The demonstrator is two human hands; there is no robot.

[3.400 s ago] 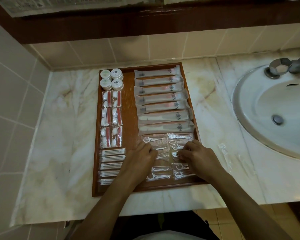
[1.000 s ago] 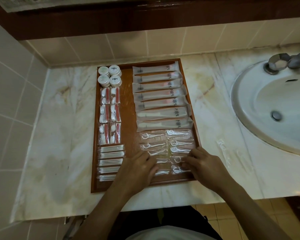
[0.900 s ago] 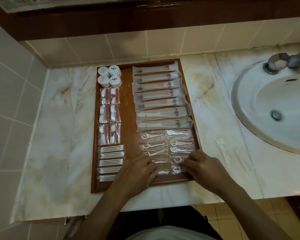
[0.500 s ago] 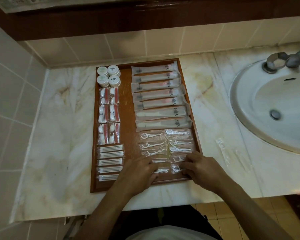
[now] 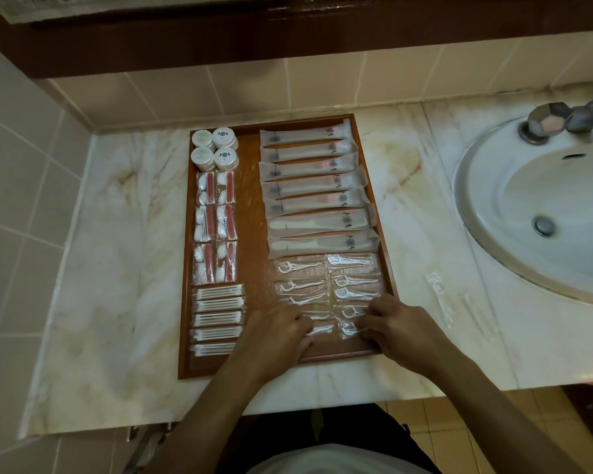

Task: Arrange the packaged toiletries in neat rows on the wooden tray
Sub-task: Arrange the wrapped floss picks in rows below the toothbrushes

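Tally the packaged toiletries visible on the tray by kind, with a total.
Round white containers: 4
Red-and-white packets: 6
Cotton swab packs: 5
Long sachets: 7
Floss pick packets: 10 visible, some partly under the hands
Total: 32 on the wooden tray

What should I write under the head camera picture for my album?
Two hands tidy floss picks on a wooden tray.

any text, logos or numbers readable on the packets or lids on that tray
No words or numbers can be read.
Long sachets: a dark emblem near the right end of each, too small to read.
Round lids: dark or pale emblem, no legible letters.
Floss pick packets: clear, no print visible.
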